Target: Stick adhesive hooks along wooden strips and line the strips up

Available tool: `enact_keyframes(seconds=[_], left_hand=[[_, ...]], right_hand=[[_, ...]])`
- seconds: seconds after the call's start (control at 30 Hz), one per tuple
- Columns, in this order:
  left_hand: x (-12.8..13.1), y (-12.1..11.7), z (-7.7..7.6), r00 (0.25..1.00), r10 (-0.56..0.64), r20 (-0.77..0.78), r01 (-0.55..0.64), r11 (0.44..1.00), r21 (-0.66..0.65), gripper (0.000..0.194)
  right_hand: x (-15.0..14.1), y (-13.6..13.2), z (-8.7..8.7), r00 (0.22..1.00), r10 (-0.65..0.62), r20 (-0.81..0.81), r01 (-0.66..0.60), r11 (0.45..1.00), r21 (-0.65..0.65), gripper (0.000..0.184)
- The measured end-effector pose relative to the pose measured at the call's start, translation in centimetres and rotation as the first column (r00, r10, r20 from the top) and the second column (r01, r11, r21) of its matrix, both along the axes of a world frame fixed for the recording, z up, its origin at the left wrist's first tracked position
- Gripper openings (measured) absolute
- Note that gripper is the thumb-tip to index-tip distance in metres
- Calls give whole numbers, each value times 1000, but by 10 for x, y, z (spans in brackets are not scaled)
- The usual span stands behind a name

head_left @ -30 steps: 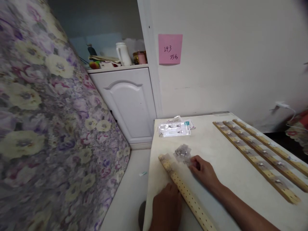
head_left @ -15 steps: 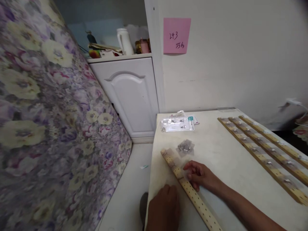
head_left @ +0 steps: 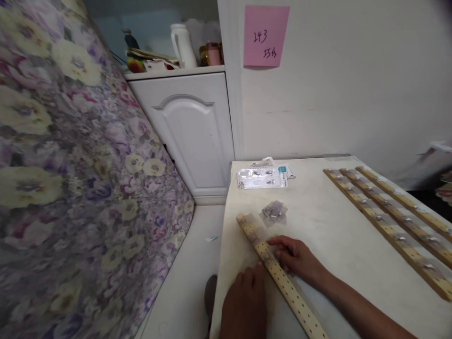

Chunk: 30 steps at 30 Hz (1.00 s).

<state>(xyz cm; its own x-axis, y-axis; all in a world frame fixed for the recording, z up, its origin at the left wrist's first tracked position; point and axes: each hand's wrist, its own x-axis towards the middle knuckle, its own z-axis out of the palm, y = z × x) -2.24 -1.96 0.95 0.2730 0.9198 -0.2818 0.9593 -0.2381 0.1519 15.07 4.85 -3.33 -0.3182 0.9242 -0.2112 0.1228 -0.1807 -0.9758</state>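
Note:
A long pale wooden strip (head_left: 294, 299) with rows of small holes lies slantwise on the table. Near its far end, several small clear film squares (head_left: 253, 238) with thin dark marks sit on top. My right hand (head_left: 298, 259) is at the strip's right side, index finger stretched over its edge and the others bent; nothing shows in it. Close along the left edge is my left hand (head_left: 245, 301), back upward, fingers bent together with the tips at the strip; what they hold, if anything, is hidden. Beyond the strip lies a pile of clear squares with small metal pieces (head_left: 274, 213).
Several similar wooden strips (head_left: 379, 219) bearing clear squares and metal pieces lie on the right of the white table (head_left: 310, 207). Clear blister packs (head_left: 263, 178) are at the back. A wall, a white cabinet (head_left: 190, 141) and a floral curtain (head_left: 77, 188) surround the table.
My left hand has moved slightly up and right, its fingers reaching closer to the strip. My right index finger is straighter over the strip. The view has tilted slightly down.

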Motion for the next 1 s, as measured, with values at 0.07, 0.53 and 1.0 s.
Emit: enact_keyframes(seconds=[0.07, 0.53, 1.0], left_hand=[[1, 0, -1, 1000, -3, -8, 3, 1000, -4, 59], [-1, -7, -25, 999, -46, -9, 47, 990, 134, 62], [2, -13, -43, 995, -89, -54, 100, 963, 251, 66]], right_hand=[[-1, 0, 2, 1000, -7, 18, 7, 1000, 9, 31], [-3, -1, 5, 998, -16, 56, 15, 1000, 25, 32], [-1, -2, 7, 999, -1, 36, 0, 999, 38, 27]])
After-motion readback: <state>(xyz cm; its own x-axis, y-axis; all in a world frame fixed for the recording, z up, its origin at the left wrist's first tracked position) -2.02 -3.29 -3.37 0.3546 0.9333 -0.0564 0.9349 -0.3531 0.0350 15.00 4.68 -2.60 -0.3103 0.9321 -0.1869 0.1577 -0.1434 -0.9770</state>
